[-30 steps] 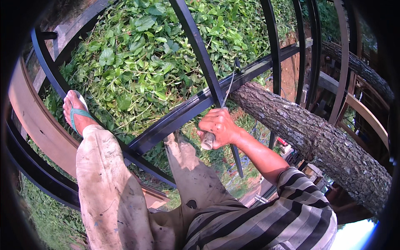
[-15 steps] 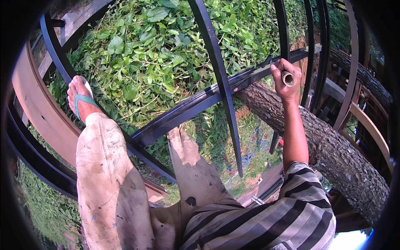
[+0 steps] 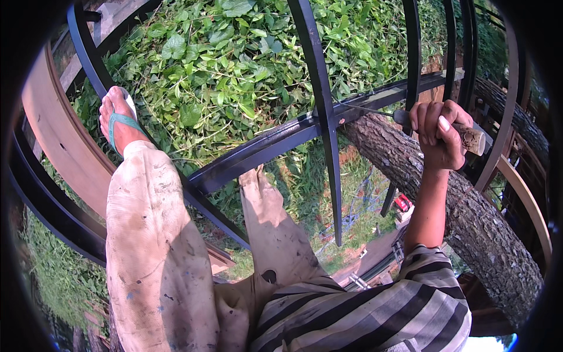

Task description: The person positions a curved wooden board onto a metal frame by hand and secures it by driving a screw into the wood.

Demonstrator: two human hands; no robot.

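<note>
My right hand [image 3: 437, 132] is closed around the thick round wooden handle [image 3: 472, 141] of a tool. From a grey collar, a thin metal blade or rod [image 3: 366, 110] reaches left toward a dark upright bar [image 3: 316, 64]; its exact kind cannot be told. The tip is close to where that bar meets a dark metal crossbar [image 3: 264, 146], and I cannot tell if it touches. Below the hand lies a rough-barked log [image 3: 469, 217]. My left hand does not show.
My sandalled foot [image 3: 122, 117] rests on the dark frame at left, beside a curved-looking wooden plank [image 3: 64, 129]. Leafy vines [image 3: 223, 76] fill the space past the bars. More upright bars [image 3: 412, 47] stand at right. A red object [image 3: 403, 203] lies far below.
My right hand has turned and shifted right and slightly down. The handle's end now points right, and the tool's thin metal part shows to the left. The view has shifted slightly.
</note>
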